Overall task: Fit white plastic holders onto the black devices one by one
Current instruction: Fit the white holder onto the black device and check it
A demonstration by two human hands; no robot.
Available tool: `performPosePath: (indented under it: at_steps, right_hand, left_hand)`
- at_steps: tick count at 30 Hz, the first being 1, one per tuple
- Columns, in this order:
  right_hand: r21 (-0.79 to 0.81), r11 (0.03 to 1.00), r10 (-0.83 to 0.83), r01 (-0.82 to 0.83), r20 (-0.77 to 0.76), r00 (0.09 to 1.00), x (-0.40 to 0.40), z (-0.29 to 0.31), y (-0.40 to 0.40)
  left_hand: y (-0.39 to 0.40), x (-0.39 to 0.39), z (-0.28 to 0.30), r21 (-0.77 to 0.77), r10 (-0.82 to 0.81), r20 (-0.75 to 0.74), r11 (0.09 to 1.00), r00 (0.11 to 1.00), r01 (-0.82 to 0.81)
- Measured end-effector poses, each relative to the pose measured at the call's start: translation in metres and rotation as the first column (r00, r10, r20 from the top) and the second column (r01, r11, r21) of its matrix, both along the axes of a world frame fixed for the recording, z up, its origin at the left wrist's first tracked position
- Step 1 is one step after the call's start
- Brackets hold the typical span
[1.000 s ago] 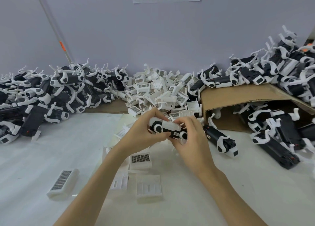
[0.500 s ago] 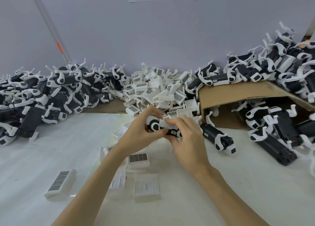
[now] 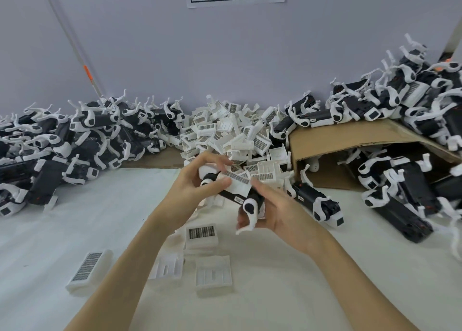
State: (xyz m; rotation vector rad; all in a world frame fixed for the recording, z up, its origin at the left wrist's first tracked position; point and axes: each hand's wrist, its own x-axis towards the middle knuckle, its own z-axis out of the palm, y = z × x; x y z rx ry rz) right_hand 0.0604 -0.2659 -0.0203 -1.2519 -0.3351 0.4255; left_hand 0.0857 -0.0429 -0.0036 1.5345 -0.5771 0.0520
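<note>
Both hands hold one black device [image 3: 233,197] with white arms above the table's middle. A white plastic holder [image 3: 237,182] with a grid label sits on the device's upper side. My left hand [image 3: 197,183] grips the device's far end, thumb on the holder's edge. My right hand [image 3: 277,212] cups the near end from below, fingers curled under it. A white arm [image 3: 250,218] of the device sticks out toward me. A heap of loose white holders [image 3: 235,135] lies just behind the hands.
Piles of black devices fill the left side [image 3: 62,143] and the right side [image 3: 405,135]. A bent cardboard sheet [image 3: 350,140] covers some on the right. One device [image 3: 315,200] lies right of my hands. Loose holders [image 3: 87,270] [image 3: 212,273] lie on the white table in front.
The device has been turned in my hands: the holder's grid label now faces up and the near white arm points toward me. My right hand has shifted under the near end.
</note>
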Motion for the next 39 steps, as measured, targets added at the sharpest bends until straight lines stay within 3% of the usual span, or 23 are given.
performPosePath:
  at_steps: [2,4,7,9,14,19,27,30,33,35,37,39]
  right_hand:
    - [0.010,0.997,-0.082,0.081,0.037,0.996,0.002,0.000,0.002]
    - [-0.127,0.971,-0.171,0.202,0.221,0.960,0.002,-0.002,0.004]
    - [-0.348,0.789,-0.212,0.506,0.619,0.756,0.000,-0.009,0.008]
    - [-0.335,0.727,-0.215,0.599,0.717,0.663,-0.001,-0.011,0.007]
    - [-0.343,0.652,-0.154,0.676,0.814,0.561,0.002,-0.012,0.003]
    - [-0.370,0.651,-0.125,0.663,0.810,0.574,-0.002,-0.012,0.011]
    - [-0.250,0.648,-0.185,0.719,0.864,0.468,-0.010,-0.005,0.019]
    - [-0.266,0.694,-0.196,0.670,0.825,0.531,-0.008,-0.005,0.017]
    - [-0.243,0.836,-0.272,0.493,0.596,0.755,-0.010,-0.004,0.022]
    - [-0.177,0.885,-0.326,0.430,0.423,0.846,-0.010,-0.005,0.026]
    - [-0.095,0.922,-0.341,0.376,0.262,0.903,-0.009,-0.005,0.028]
    - [-0.074,0.930,-0.338,0.359,0.203,0.919,-0.008,-0.005,0.026]
  left_hand:
    - [-0.002,0.001,-0.002,0.015,0.040,-0.010,0.999,0.999,-0.040]
    - [-0.007,0.000,-0.003,0.057,0.132,-0.013,0.990,0.991,-0.131]
    - [-0.007,0.000,-0.006,0.279,0.219,0.103,0.930,0.970,-0.239]
    - [-0.004,0.001,-0.006,0.331,0.169,0.090,0.925,0.982,-0.189]
    - [-0.005,0.000,-0.006,0.303,0.134,0.097,0.940,0.986,-0.158]
    - [0.001,0.001,-0.005,0.206,0.075,-0.049,0.976,0.996,-0.064]
    - [0.000,-0.001,-0.001,0.123,0.048,-0.009,0.991,0.999,-0.047]
    - [-0.004,-0.003,0.001,0.107,0.099,0.004,0.989,0.995,-0.098]
    - [-0.013,-0.005,0.003,0.112,0.195,-0.023,0.975,0.980,-0.192]
    - [-0.017,-0.007,0.004,0.174,0.191,-0.056,0.968,0.980,-0.179]
    - [-0.019,-0.005,0.002,0.245,0.189,-0.060,0.955,0.980,-0.169]
    - [-0.018,-0.003,0.001,0.266,0.247,-0.025,0.936,0.969,-0.232]
